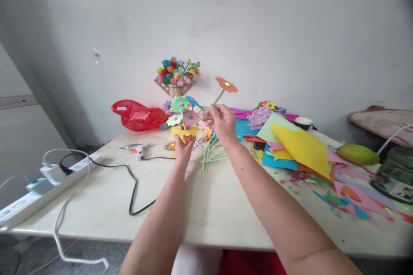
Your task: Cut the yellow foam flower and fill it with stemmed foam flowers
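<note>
My left hand [183, 151] is wrapped round the base of a bunch of craft flowers, just under a yellow scalloped piece [185, 131]. A green flower [180, 103], a pink one [190, 117] and a pale one [174, 119] stand up from the bunch. Between the thumb and fingertips of my right hand [223, 121] is the thin green stem of an orange flower [226, 84] with a yellow centre. That flower tilts up to the right, above the bunch. Behind my hands, loose green stems [206, 159] lie on the table; my wrists partly hide them.
Left of my hands are a glue gun [141, 151], its black cord, a red plastic bag [138, 116] and a power strip [48, 187]. On the right lie coloured sheets [298, 146], scraps, a green mango-like fruit [358, 154] and a glass jar [395, 176]. A flower basket [175, 90] hangs on the wall.
</note>
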`<state>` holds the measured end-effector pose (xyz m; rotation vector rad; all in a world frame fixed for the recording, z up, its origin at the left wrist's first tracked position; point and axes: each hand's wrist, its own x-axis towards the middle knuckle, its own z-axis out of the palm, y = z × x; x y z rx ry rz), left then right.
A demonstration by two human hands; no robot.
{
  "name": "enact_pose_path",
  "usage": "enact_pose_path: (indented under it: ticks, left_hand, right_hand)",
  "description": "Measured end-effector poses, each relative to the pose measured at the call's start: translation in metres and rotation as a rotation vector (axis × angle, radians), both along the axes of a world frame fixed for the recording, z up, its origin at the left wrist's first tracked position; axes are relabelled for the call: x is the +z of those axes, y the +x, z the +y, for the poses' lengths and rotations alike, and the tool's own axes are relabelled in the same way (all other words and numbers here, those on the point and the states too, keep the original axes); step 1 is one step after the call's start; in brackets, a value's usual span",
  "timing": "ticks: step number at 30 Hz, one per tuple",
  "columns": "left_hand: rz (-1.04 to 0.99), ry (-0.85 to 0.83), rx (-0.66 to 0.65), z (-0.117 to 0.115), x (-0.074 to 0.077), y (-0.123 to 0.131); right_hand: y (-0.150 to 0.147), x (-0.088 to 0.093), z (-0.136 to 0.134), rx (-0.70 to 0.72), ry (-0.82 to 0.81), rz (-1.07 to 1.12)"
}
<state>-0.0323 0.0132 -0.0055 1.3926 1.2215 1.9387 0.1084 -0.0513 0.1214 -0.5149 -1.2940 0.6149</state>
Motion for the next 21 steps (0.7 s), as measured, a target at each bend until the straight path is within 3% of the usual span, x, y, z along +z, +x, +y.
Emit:
enact_pose_path:
  ticks: [10,21]
  left_hand:
    - [0.066,-0.059,0.077,0.003,-0.003,-0.002]
    - [0.022,-0.024,0.047,0.003,-0.003,-0.001]
  right_hand:
    - [-0.014,0.0,0.0,-0.028,0.031,-0.109]
    - [-0.021,0.001,0.003,-0.119,0.086,-0.205]
